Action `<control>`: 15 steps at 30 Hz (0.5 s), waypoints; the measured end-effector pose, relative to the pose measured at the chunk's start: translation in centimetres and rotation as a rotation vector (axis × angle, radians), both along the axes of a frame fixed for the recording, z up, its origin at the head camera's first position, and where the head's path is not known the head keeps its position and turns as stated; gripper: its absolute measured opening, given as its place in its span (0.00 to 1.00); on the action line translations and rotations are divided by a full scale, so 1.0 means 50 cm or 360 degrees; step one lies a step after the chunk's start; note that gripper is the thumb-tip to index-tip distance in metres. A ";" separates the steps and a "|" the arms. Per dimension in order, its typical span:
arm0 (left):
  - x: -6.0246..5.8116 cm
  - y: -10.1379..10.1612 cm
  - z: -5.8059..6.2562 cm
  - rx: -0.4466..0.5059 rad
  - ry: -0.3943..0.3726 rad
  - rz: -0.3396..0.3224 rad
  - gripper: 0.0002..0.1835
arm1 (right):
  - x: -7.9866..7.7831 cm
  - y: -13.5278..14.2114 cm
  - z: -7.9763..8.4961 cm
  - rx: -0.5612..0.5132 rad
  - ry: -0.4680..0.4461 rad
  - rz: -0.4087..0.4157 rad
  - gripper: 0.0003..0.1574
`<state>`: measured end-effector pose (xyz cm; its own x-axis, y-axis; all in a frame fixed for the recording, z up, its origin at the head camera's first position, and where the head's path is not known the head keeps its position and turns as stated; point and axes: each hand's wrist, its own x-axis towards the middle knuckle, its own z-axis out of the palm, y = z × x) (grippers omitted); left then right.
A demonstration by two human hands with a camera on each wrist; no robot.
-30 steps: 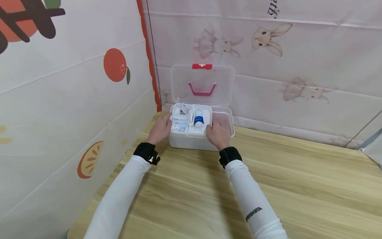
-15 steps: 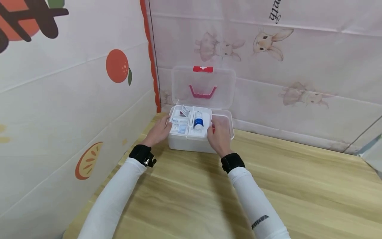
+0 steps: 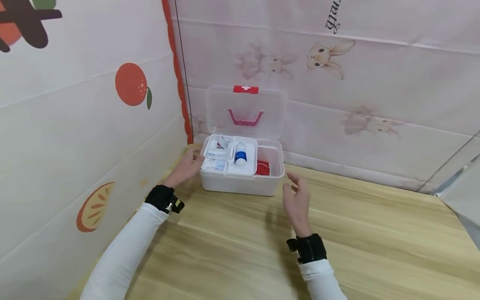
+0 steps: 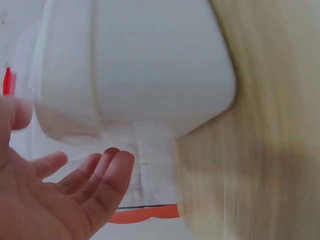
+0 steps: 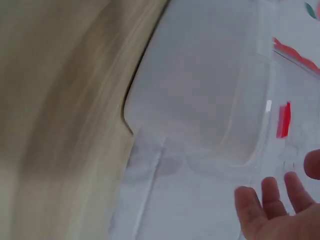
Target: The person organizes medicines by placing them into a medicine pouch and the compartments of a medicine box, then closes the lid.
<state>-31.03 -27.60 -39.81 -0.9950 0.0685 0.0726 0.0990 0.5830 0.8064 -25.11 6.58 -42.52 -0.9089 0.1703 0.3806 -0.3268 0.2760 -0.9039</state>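
A translucent white first-aid box [image 3: 240, 185] stands on the table, its clear lid [image 3: 270, 110] raised against the back wall. In its left part sits a white tray [image 3: 245, 170] holding a white bottle with a blue label [image 3: 240, 155] and several small packets [image 3: 215, 163]. A red item [image 3: 263, 168] lies in the right part of the box. My left hand [image 3: 186, 166] is beside the box's left end with fingers loosely bent; the left wrist view shows them just off its wall. My right hand [image 3: 297, 202] hovers off the right front corner, fingers relaxed, holding nothing.
The box is near the back left corner of the wooden table [image 3: 232, 237]. A printed cloth wall [image 3: 93, 137] rises along the left, and another with rabbit pictures [image 3: 324, 58] along the back. A whitish sheet [image 3: 461, 183] hangs at the far right.
My right hand has let go of the tray's right edge and drawn back toward the right front. My left hand has come slightly away from the left end. The tray stays in the box.
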 end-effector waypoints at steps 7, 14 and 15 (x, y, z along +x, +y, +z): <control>-0.067 -0.036 0.031 -0.0025 -0.0197 -0.0013 0.36 | 0.018 0.008 -0.018 -0.0095 -0.0320 0.0048 0.21; -0.157 -0.025 0.115 -0.0184 -0.0047 0.0055 0.40 | 0.028 0.006 -0.034 0.0076 -0.0184 0.0201 0.31; -0.169 -0.019 0.125 -0.0183 -0.0042 0.0055 0.40 | 0.029 0.008 -0.036 0.0133 -0.0145 0.0233 0.33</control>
